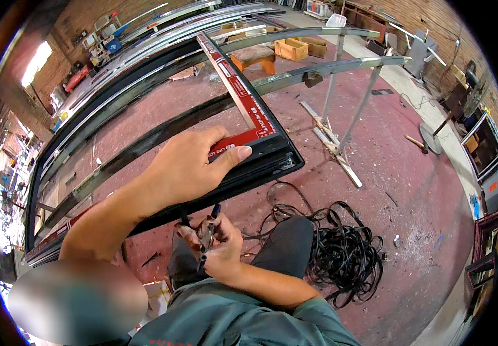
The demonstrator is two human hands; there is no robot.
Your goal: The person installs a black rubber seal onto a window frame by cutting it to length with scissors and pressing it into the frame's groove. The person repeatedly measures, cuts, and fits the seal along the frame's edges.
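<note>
A black metal window frame (257,163), its face partly covered with red printed film (238,91), slants across in front of me on long rails. My left hand (188,158) is closed on the near right corner, thumb lying over the upper face. Just below the frame's near edge, my right hand (224,245) is closed around a small metal hand tool (208,234) with dark ends, like pliers or snips; its exact kind is partly hidden by the fingers. A short dark strip (185,217) shows by these fingers, under the frame edge.
A tangled heap of black rubber strip (347,256) lies on the red floor beside my right leg. Curved metal rails (324,70) on thin legs extend rightward. Beyond are wooden boxes (292,49), pale bars (341,154) and a hammer (416,143). Framed panes (484,147) lean at right.
</note>
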